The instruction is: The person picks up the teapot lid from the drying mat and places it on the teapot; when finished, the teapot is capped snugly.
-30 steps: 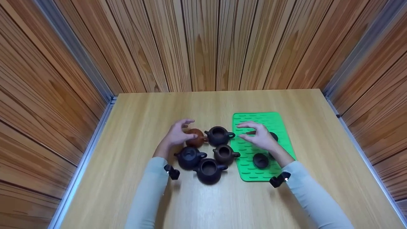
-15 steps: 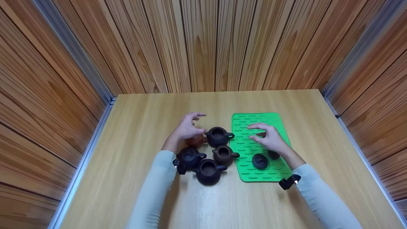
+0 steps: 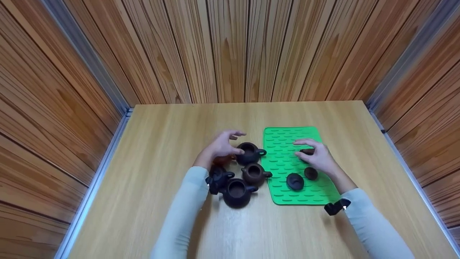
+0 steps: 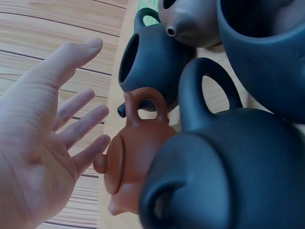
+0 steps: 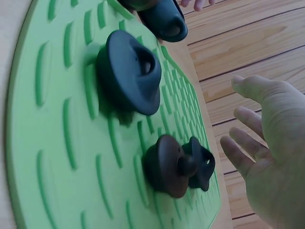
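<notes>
My left hand (image 3: 224,145), its fingers spread, is above the reddish-brown teapot (image 4: 143,152) and beside the farthest dark teapot (image 3: 248,154), which has no lid on. In the left wrist view nothing lies between its thumb and fingers. The reddish teapot and the black teapot (image 4: 224,162) both wear lids. A brown teapot (image 3: 253,175) and a front dark teapot (image 3: 236,194) stand lidless. Over the green mat (image 3: 284,138) my right hand (image 3: 320,156) curves loosely near a dark lid (image 5: 202,164), without visible contact. A brown knobbed lid (image 5: 167,167) and a larger black lid (image 5: 126,71) lie nearer.
The teapots stand close together on the wooden table (image 3: 161,144), left of the mat. Two teapot handles reach toward the mat's left edge. Wood-panelled walls (image 3: 230,54) enclose the table's back and sides.
My left hand has moved right, from the reddish teapot's side toward the farthest lidless teapot. My right hand has moved right across the mat, bringing the brown lid into view.
</notes>
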